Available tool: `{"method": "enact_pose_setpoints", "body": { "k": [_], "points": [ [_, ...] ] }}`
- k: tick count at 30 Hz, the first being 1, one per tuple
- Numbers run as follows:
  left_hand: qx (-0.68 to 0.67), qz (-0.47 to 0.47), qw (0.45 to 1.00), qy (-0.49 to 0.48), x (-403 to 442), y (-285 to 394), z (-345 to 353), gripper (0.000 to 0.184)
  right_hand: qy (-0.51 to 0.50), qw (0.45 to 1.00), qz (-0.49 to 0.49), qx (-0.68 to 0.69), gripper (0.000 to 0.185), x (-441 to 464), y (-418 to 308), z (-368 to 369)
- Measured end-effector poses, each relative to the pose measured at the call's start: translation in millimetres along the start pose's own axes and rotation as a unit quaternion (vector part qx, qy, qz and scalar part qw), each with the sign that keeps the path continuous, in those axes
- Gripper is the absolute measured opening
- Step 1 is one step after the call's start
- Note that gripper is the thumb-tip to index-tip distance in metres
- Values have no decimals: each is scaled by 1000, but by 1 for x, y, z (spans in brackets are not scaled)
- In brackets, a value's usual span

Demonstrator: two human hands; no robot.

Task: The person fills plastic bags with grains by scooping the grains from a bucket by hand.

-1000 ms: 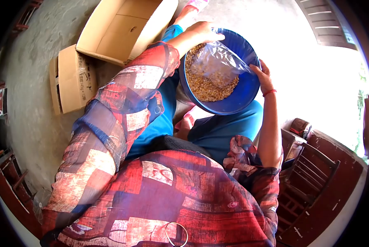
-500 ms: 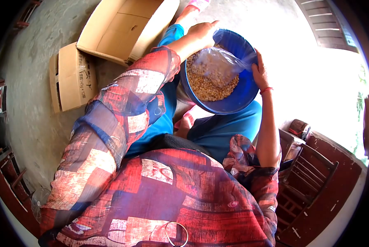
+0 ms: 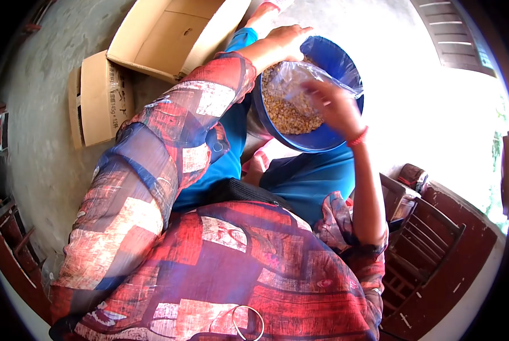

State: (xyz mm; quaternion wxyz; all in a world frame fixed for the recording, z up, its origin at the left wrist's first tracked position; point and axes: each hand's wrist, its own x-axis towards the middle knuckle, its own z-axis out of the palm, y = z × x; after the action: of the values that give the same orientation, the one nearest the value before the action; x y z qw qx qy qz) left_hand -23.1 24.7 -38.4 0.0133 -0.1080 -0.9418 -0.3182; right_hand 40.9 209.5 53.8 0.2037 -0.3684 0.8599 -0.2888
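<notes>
A blue bucket rests tilted between my knees, holding yellowish corn-like kernels. A clear plastic bag lies on the kernels, its edge reaching toward the bucket's right wall. My left hand grips the bucket at its upper left rim, with part of the fingers hidden. Over the bucket's inside, my right hand reaches in from the right side. Its fingers are smeared by motion and lie over the bag; whether they pinch it cannot be told.
An open cardboard box stands on the concrete floor at the upper left, its printed flap folded out toward me. At the lower right is a dark wooden chair. A slatted wooden piece shows at the upper right.
My right hand has left the bucket's right rim and moved left, in over the bag and kernels. My left hand stays at the rim, and the bucket has shifted slightly to the right.
</notes>
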Motion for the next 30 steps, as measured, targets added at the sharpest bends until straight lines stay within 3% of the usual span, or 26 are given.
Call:
{"method": "enact_pose_setpoints", "body": {
  "k": [2,4,8,10,12,14,17,18,20,21,25,28,30],
  "points": [
    [5,-3,1000,-3,0,-1,1,64,-193,980,-16,-41,26,12,6,34],
    [5,-12,1000,-10,-2,0,-2,63,-300,946,-54,-106,30,24,29,76],
    [0,-20,1000,-17,-3,3,-5,60,-268,952,-24,-147,34,40,47,122],
    [-5,-36,999,-27,-3,4,-8,60,-279,946,148,-69,39,42,39,126],
    [-4,-40,998,-42,-3,6,-11,60,-322,936,125,-70,41,47,52,134],
    [-6,-43,999,-33,-3,7,-9,60,-492,839,191,-132,45,49,23,107],
    [-6,-45,998,-37,-3,6,-8,60,-522,822,127,-190,43,35,76,128],
    [-8,-47,998,-38,-3,7,-9,59,-523,821,126,-192,43,32,82,125],
    [-11,-50,998,-40,-3,6,-8,59,-474,818,321,-48,40,27,63,103],
    [-6,-50,998,-44,-2,6,-8,59,-460,842,280,-23,40,25,66,102],
    [6,-46,998,-38,-2,6,-6,59,-451,856,243,70,30,24,75,87],
    [11,-48,998,-34,-3,7,-6,60,-377,885,211,173,25,17,75,79],
    [17,-45,998,-30,-2,6,-4,61,-249,923,147,255,23,11,56,59]
  ]
}}
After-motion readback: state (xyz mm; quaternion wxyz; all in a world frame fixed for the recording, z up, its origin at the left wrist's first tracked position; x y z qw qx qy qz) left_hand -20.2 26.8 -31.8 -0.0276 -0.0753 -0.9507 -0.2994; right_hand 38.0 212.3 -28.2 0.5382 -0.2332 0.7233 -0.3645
